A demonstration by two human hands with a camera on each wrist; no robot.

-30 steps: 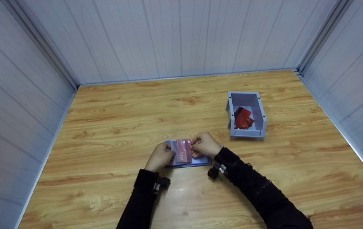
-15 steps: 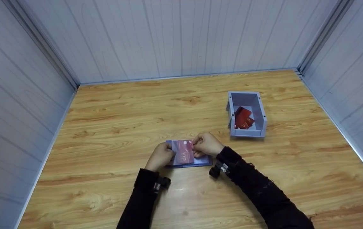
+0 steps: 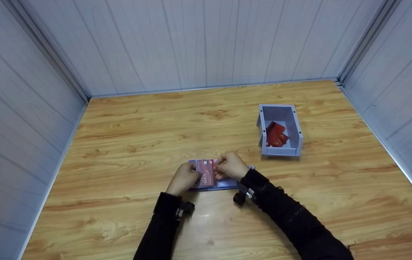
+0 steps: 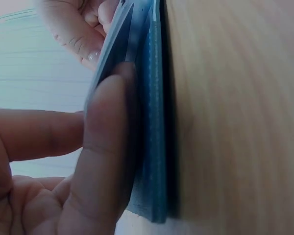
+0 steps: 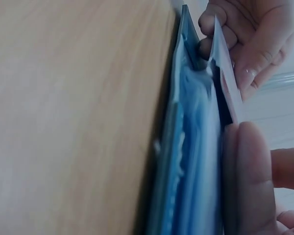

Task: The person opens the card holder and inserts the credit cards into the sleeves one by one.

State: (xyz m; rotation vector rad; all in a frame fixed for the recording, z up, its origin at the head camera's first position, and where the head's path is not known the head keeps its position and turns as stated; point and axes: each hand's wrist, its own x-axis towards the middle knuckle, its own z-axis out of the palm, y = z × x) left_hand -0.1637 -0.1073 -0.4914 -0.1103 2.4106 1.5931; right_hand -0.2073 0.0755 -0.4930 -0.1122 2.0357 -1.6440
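A blue card holder (image 3: 224, 186) with clear plastic sleeves lies spread on the wooden table in the head view. Over its left part is a red VIP card (image 3: 206, 173), seen through a clear sleeve, with its right edge bare. My left hand (image 3: 184, 178) pinches the left side of that sleeve (image 4: 108, 63) between thumb and finger, lifting it off the cover (image 4: 157, 127). At the card's right edge, my right hand (image 3: 231, 166) pinches the card. The right wrist view shows further clear sleeves (image 5: 201, 147) stacked below; how deep the card sits is hard to tell.
A grey open-front bin (image 3: 281, 151) stands to the right, beyond the right hand, with several red cards (image 3: 275, 134) inside. Pale panel walls (image 3: 206, 43) close off the table (image 3: 137, 126) at the back and both sides.
The card and my right hand shift slightly right, then left to where they are now. My left hand keeps its pinch near the same spot. The bin stays put.
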